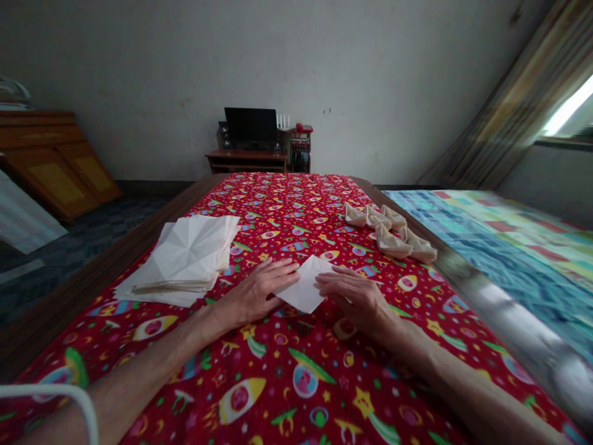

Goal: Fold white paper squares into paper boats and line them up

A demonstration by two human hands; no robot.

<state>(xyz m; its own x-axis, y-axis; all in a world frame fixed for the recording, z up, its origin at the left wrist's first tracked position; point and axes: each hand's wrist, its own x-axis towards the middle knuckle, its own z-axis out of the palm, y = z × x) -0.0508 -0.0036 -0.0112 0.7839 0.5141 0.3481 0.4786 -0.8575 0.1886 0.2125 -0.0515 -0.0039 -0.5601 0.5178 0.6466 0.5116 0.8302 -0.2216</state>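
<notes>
A small folded sheet of white paper (pixel 303 289) lies on the red patterned cloth in front of me, one corner pointing toward me. My left hand (pixel 266 284) rests flat with fingers stretched over its left side. From the right, my right hand (pixel 354 295) reaches over the paper's right edge, fingers extended and laid on it; its thumb is partly hidden below. To the left lies a stack of creased white paper sheets (pixel 188 253). Several folded paper boat shapes (pixel 393 242) sit in a cluster at the back right.
The red cloth (pixel 287 371) covers a long table with a dark wooden edge (pixel 500 315). A bed with a colourful cover (pixel 500 247) adjoins at right. A monitor (pixel 251 127) stands on a desk by the far wall. A white cable (pixel 69 390) curves at lower left.
</notes>
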